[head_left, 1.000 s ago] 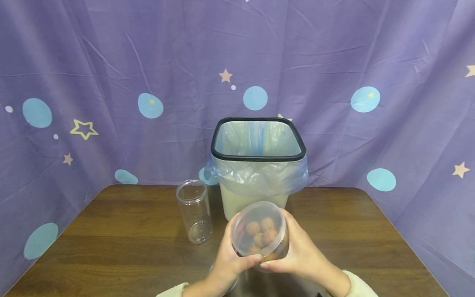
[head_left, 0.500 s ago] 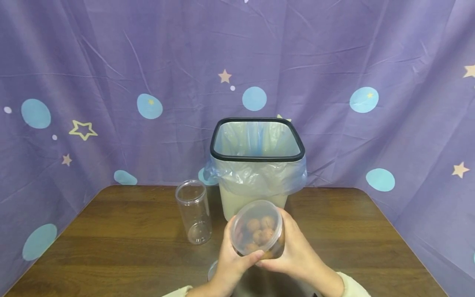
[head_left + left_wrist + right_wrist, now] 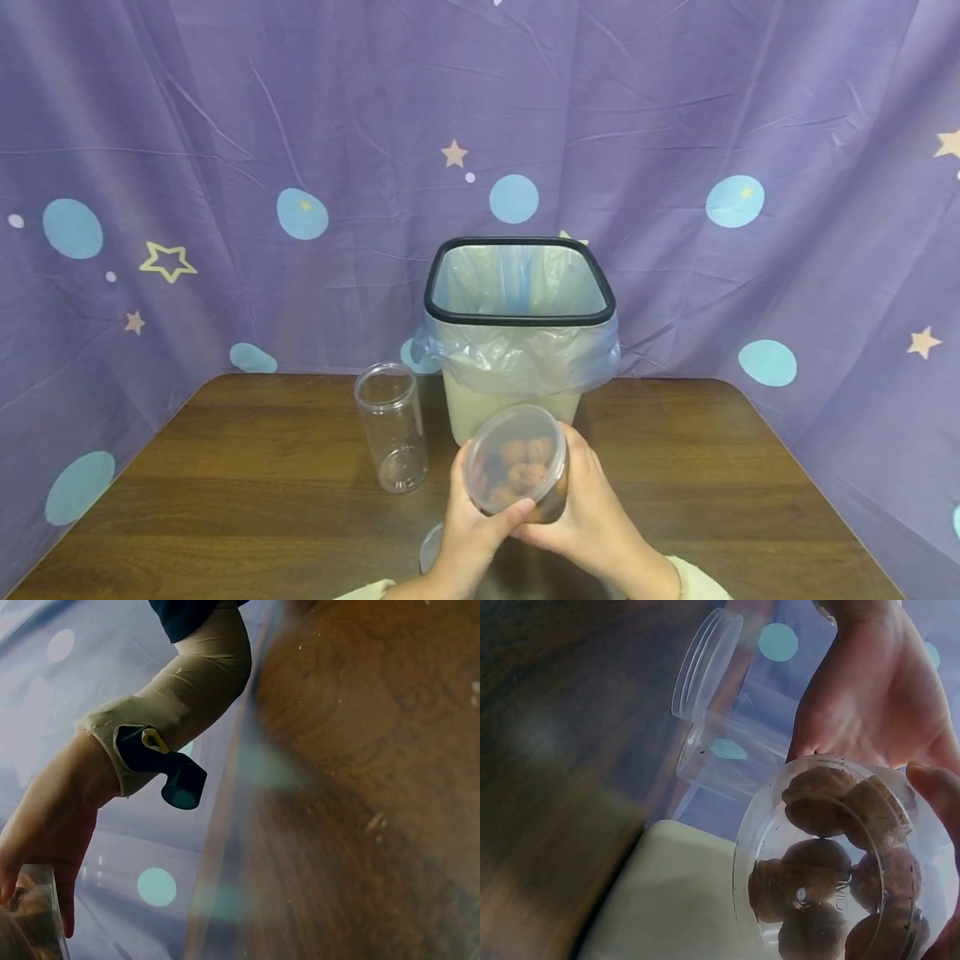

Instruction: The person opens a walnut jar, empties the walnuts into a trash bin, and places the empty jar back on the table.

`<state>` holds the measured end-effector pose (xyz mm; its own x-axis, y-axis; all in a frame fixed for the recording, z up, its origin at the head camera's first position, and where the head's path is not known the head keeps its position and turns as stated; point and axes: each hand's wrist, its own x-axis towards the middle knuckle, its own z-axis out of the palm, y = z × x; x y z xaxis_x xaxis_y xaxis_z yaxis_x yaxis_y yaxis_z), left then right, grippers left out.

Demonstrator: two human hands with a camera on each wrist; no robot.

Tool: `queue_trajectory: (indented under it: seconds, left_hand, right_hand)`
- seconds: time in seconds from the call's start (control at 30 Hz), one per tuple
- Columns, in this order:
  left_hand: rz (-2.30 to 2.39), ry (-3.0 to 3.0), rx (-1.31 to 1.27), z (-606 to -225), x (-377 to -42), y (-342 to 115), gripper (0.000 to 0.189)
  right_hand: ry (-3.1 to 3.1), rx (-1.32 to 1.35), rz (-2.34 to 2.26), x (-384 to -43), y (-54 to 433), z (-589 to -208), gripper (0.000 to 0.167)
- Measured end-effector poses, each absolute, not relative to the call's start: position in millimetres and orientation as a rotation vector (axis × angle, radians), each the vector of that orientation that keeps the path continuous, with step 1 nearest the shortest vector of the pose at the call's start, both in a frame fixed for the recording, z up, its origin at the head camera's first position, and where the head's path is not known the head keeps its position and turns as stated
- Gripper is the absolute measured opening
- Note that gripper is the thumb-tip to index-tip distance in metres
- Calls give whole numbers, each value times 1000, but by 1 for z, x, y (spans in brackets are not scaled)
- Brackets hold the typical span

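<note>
Above the worktop point(image 3: 247, 467), before the bag-lined bin point(image 3: 467, 404), your left hand point(image 3: 472, 525) and right hand point(image 3: 591, 515) form one grip around the tilted plastic jar of walnuts point(image 3: 517, 467), cupping opposite sides, probably for steadiness.

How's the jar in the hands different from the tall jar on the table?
The held jar has brown nuts inside; the table jar looks empty. The held jar is tilted; the table jar stands upright. The held jar wears a cloudy lid; the table jar looks open on top. Both are round and see-through.
</note>
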<state>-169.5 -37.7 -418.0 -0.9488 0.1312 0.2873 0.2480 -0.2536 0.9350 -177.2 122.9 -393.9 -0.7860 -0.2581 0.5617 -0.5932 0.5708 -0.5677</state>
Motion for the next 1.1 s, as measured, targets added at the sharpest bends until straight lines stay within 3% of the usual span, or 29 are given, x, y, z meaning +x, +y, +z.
queue_trajectory:
  seconds: [0.33, 0.67, 1.1]
  left_hand:
    - [-2386, -1860, -413, -417, -171, -34, 94]
    - [-2350, -1962, -548, -419, -169, -41, 102]
    - [-2289, -1984, -696, -430, -172, -62, 90]
  right_hand:
    - [-2394, 636, 1067, -177, 123, -395, 112]
    - [-2387, 678, 1166, -180, 132, -397, 110]
    - [-2385, 724, 1252, -179, 142, -391, 109]
